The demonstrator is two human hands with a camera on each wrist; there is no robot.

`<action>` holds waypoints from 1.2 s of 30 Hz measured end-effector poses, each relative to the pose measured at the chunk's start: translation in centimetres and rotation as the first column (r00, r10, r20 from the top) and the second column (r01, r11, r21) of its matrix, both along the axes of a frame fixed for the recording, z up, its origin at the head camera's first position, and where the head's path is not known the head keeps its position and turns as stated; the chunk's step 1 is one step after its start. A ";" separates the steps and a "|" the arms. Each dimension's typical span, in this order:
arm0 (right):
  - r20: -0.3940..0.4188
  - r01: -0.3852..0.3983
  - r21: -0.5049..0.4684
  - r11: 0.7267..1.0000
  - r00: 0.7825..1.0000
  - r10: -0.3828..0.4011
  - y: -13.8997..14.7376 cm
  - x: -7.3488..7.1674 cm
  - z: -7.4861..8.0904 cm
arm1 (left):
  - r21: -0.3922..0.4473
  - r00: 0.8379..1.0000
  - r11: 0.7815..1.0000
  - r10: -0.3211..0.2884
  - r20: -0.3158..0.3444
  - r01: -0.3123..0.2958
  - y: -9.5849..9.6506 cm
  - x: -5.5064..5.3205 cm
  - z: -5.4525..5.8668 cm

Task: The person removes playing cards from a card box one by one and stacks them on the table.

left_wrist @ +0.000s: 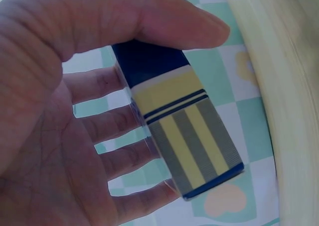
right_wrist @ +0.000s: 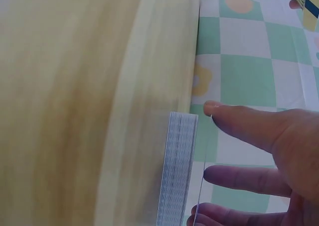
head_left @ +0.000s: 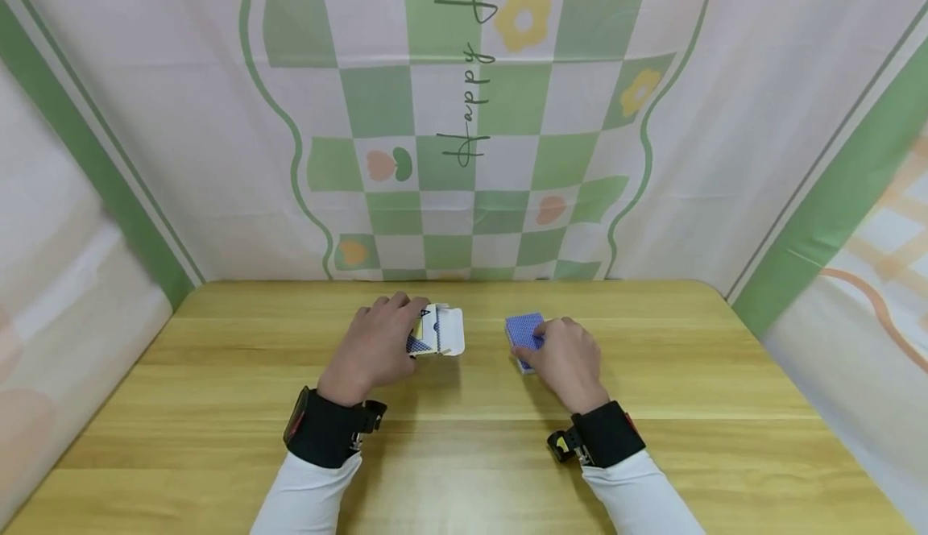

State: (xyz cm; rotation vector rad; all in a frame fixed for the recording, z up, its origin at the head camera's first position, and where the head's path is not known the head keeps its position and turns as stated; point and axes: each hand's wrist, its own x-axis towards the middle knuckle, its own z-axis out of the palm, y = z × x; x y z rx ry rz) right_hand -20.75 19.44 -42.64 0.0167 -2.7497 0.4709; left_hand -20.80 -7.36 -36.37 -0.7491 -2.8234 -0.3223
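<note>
Right pinch: right hand (head_left: 569, 362) spread over its pile, thumb and fingertips seemingly at the edges of one thin blue-backed playing card (head_left: 522, 330). Edge-on in the right wrist view, so how firm the pinch is I can't tell.
Card risk: only a thin edge to hold; a slack pinch could drop it, a hard one bow it.
Pile: squared white-edged stack of paper cards (right_wrist: 178, 171), just under that card, apparently resting on the table. A sideways drag from the fingers could fan it; squared edges would be lost.
Left grip: left hand (head_left: 373, 350) round a blue, yellow and white cardboard box (head_left: 426, 340), thumb one side, fingers the other. Looks well seated.
Box risk: thin walls, probably hollow; too much squeeze might pinch the mouth narrow. Interior not visible.
Flap: white card flap (head_left: 453, 332) sticks out toward the right hand. Would likely crease if knocked or pressed.
Gap: box and pile well apart; anything loose carried across could fall on the pale wood-grain table (head_left: 464, 454).
</note>
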 end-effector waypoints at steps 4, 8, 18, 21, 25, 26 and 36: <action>0.010 0.013 -0.003 1.000 1.000 -0.013 0.0 0.0 0.0 | 0.006 1.000 1.000 -0.005 -0.008 0.005 0.0 0.0 0.2; 0.025 0.026 -0.009 1.000 0.999 -0.026 0.2 -0.1 0.0 | 0.010 1.000 1.000 -0.005 -0.009 0.005 0.0 0.0 0.3; 0.021 0.018 -0.018 1.000 1.000 -0.018 0.3 -0.2 -0.2 | 0.012 1.000 1.000 -0.003 0.006 0.003 0.2 0.0 0.4; 0.018 0.015 -0.019 1.000 1.000 -0.015 0.2 -0.2 -0.3 | 0.016 1.000 1.000 -0.007 0.003 0.007 0.2 0.0 0.5; 0.022 0.020 -0.010 1.000 1.000 -0.019 0.2 -0.3 -0.2 | 0.013 1.000 1.000 -0.013 -0.011 0.013 0.1 -0.1 0.4; 0.023 0.021 -0.009 1.000 1.000 -0.021 0.1 -0.3 -0.2 | 0.014 1.000 1.000 -0.014 -0.014 0.014 0.1 -0.1 0.4; 0.049 0.026 -0.018 1.000 0.999 -0.025 -0.1 -0.3 -0.2 | 0.012 1.000 1.000 -0.017 -0.019 0.017 -0.1 -0.1 0.3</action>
